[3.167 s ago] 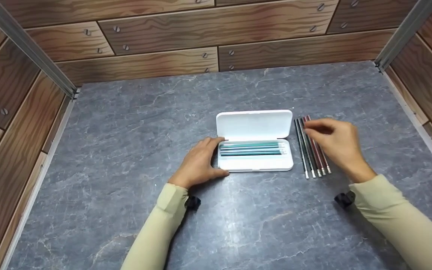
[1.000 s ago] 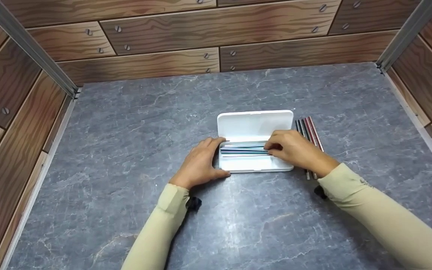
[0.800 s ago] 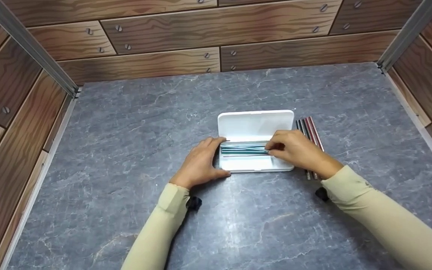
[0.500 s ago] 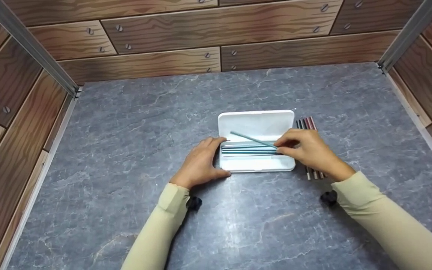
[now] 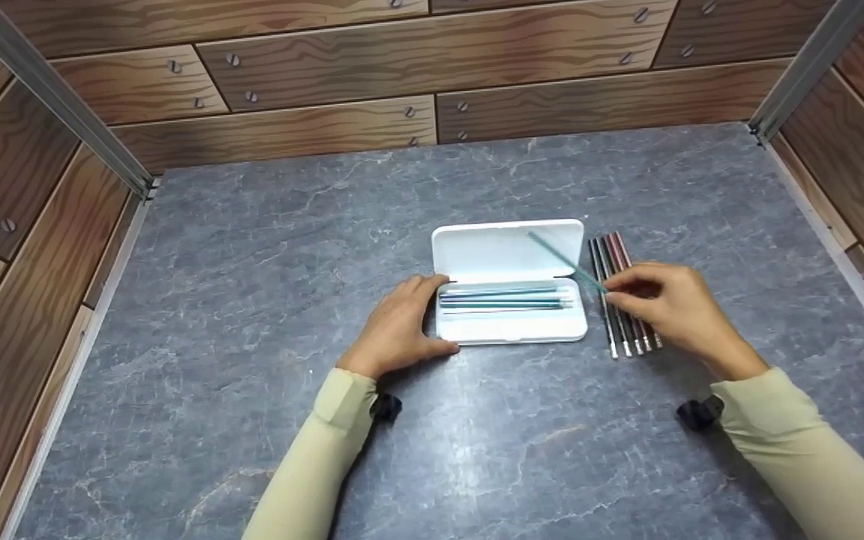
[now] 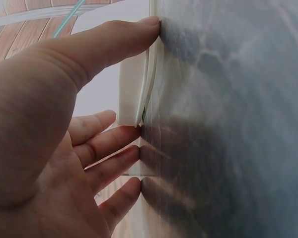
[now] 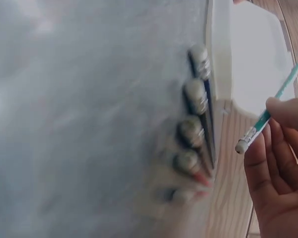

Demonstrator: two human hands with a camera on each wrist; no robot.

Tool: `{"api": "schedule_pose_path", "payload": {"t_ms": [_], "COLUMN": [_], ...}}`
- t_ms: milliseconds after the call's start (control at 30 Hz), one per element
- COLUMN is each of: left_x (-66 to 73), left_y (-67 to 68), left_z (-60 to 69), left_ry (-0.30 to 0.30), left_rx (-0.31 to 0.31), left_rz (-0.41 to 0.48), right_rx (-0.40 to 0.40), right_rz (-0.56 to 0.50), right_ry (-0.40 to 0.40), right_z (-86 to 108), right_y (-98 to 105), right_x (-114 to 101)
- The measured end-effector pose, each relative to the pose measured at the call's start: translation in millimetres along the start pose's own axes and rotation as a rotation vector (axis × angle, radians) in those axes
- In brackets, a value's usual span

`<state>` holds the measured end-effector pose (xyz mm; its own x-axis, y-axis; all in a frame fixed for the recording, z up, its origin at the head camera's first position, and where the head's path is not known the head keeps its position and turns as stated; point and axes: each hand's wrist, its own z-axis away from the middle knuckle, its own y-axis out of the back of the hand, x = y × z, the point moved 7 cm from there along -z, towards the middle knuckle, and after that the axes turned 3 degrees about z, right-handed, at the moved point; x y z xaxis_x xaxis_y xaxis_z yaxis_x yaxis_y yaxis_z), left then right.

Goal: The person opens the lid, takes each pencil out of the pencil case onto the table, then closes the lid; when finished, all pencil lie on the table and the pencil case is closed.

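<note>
"One slim teal pencil (image 5: 567,262) is held at centre right of the frame. How is it gripped?"

"It is pinched near its eraser end by the thumb and fingers of the right hand (image 5: 672,311). Its long free end is tilted toward the upper left, across the lid (image 5: 484,251) of the white hinged plastic case (image 5: 511,330); whether the lid is touched cannot be told."

"How should it handle?"

"Light and stiff, most likely, with a smooth barrel that could be rolled if pinched loosely. With so much length left free, some swing is to be expected; better balance would be given by a hold nearer the middle."

"And the case?"

"Its left end is held by the spread thumb and fingers of the left hand (image 5: 398,322), at the two left corners. Probably light, it could be slid easily on the grey counter (image 5: 507,450). Several teal pencils (image 5: 499,305) are laid lengthwise inside it, and five black and dark red pencils (image 5: 609,330) are lined up just beside its right edge."
</note>
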<state>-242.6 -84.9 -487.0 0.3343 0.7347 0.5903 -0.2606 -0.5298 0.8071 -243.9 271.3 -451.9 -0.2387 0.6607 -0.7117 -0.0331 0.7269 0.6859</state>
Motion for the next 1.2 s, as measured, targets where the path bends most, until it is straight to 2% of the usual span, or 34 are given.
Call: {"api": "schedule_pose_path", "payload": {"t_ms": [133,367,567,667,867,1200], "left_x": [-0.3,-1.3,-0.7,0.2,1.8,1.5], "left_y": [0.3,-0.5,1.0,1.3,1.4,1.5], "left_z": [-0.2,0.3,0.5,0.8,1.2,1.2], "left_ry": [0.000,0.003,0.008,0.003,-0.020,-0.024], "left_rx": [0.003,0.006,0.008,0.008,0.015,0.019], "left_rz": [0.000,-0.002,0.001,0.002,0.004,0.002], "right_rx": [0.049,0.132,0.213,0.197,0.102,0.051], "right_rz": [-0.016,-0.023,0.087,0.133,0.153,0.183], "right_ry": [-0.079,-0.126,-0.223,-0.286,-0.382,-0.380], "right_z": [7.7,16.2,22.8,25.6,27.8,26.0], "right_y": [10.4,27.5,39.7,39.7,32.2,28.1], "right_x": [18.6,32.0,43.7,48.5,52.4,52.4]}}
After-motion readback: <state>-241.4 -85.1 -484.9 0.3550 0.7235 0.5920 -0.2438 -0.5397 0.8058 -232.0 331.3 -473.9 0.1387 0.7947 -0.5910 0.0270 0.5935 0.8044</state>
